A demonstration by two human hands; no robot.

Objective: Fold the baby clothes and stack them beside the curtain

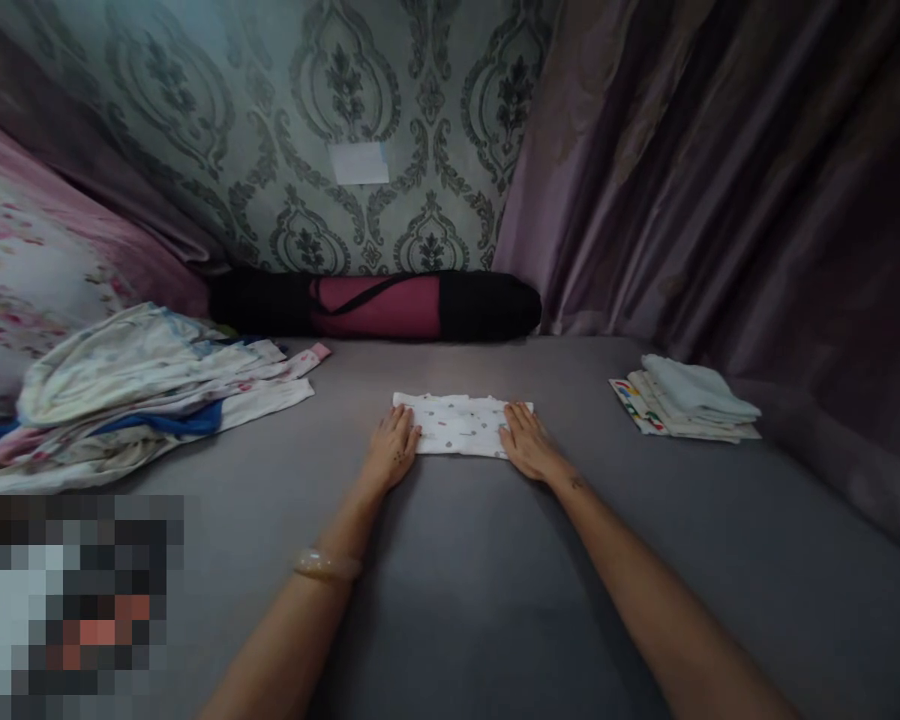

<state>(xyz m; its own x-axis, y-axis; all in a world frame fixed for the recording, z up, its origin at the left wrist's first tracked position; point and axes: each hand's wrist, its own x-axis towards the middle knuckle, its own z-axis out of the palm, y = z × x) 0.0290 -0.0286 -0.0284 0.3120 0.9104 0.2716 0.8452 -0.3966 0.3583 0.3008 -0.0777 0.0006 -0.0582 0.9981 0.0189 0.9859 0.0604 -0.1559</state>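
A white cloth item with small printed motifs (pixel 461 425) lies folded into a flat rectangle on the grey sheet (pixel 450 560). My left hand (pixel 396 445) rests flat on its left end, fingers stretched forward. On the right end lies my right hand (pixel 526 440), also flat with the fingers extended. Both palms face down, and neither hand grips the cloth. Whether it is a garment or a plain cloth I cannot tell.
A loose heap of clothes (pixel 157 375) lies at the left, and a neat stack of folded cloths (pixel 690 400) at the right. Along the wall stretches a long black and maroon bag (pixel 382 305). Purple curtains (pixel 645 170) hang at the right. A blurred-out patch covers the lower left.
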